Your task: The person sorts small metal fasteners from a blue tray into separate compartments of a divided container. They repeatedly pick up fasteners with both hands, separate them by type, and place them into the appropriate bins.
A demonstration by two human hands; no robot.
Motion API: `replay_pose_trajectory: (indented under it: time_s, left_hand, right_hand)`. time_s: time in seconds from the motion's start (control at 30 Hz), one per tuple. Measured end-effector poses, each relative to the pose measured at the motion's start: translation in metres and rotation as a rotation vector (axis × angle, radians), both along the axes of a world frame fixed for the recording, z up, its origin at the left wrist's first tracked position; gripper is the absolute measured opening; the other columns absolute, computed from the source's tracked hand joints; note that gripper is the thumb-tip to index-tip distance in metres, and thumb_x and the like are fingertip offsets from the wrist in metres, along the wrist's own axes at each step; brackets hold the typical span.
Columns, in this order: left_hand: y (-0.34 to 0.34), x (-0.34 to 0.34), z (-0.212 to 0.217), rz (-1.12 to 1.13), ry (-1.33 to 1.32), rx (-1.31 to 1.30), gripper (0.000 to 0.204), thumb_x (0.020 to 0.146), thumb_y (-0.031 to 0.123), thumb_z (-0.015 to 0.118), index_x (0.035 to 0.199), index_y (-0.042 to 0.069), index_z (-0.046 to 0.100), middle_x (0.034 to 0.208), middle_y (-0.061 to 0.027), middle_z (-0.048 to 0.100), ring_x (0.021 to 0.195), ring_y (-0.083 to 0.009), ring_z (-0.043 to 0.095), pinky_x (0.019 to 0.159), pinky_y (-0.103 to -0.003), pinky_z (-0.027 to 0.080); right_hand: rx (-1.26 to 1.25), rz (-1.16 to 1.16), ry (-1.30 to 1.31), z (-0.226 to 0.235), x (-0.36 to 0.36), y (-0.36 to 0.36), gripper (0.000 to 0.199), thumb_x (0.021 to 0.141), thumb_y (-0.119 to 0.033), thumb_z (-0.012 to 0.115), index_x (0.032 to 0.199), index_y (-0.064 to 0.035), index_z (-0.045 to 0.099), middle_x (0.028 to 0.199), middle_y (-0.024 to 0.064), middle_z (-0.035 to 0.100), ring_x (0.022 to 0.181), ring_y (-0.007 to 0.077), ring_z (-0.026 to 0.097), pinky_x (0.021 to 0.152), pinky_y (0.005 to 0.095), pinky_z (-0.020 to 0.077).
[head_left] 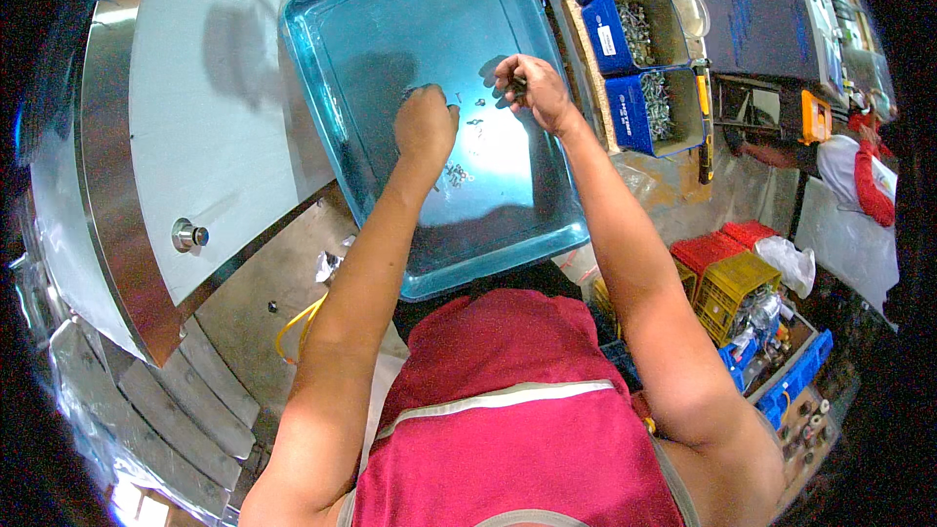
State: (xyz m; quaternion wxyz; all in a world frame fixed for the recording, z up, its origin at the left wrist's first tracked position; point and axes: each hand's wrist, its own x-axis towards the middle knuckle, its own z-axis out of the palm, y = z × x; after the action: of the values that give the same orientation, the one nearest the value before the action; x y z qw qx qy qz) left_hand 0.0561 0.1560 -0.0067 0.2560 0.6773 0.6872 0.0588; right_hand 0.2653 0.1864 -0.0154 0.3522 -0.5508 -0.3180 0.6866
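Left hand [427,124] over blue tray [439,29], fingers curled under (cannot tell whether gripping anything). Right hand [533,93] loosely closed around small dark pieces [519,89]. Small metal fasteners [457,175] clustered in tray, few more between hands. Blue bins [628,115] right of tray.

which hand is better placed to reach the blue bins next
Probably the right hand: it is nearer the bins, right of the tray, though it seems to hold something small. The left hand is farther off.
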Motion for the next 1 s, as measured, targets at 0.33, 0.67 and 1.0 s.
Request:
replay_pose_trajectory:
  time_s: [0.33,0.67,1.0]
  left_hand:
    - [-0.010,-0.031,0.018,0.122,-0.077,0.026,0.028,0.088,0.024,0.071,0.106,0.003,0.070,0.106,-0.0205,0.071,0.099,-0.0406,0.067,0.086,-0.051,0.053]
    - [-0.011,-0.019,-0.001,-0.120,0.002,0.096,0.020,0.092,0.020,0.064,0.103,0.006,0.072,0.107,-0.0186,0.070,0.099,-0.0377,0.068,0.082,-0.050,0.055]
    - [-0.010,-0.031,-0.014,0.138,-0.652,-0.140,0.018,0.094,0.018,0.054,0.100,0.006,0.066,0.090,-0.0114,0.067,0.077,-0.0281,0.065,0.069,-0.042,0.053]
  right_hand:
    - [0.269,0.580,-1.118,0.014,-0.062,0.005,0.035,0.079,-0.045,0.076,0.090,-0.0122,0.078,0.094,0.0178,0.075,0.090,0.0378,0.072,0.083,0.0477,0.0566]
    - [0.365,0.465,-0.439,-0.008,-0.036,0.022,0.030,0.091,-0.028,0.053,0.087,-0.0043,0.071,0.083,0.0138,0.071,0.066,0.0258,0.064,0.056,0.0393,0.0516]
    - [0.219,0.339,-0.627,0.005,-0.009,-0.013,0.024,0.085,-0.024,0.073,0.103,-0.0096,0.078,0.077,0.0058,0.071,0.066,0.0127,0.065,0.060,0.0312,0.0516]
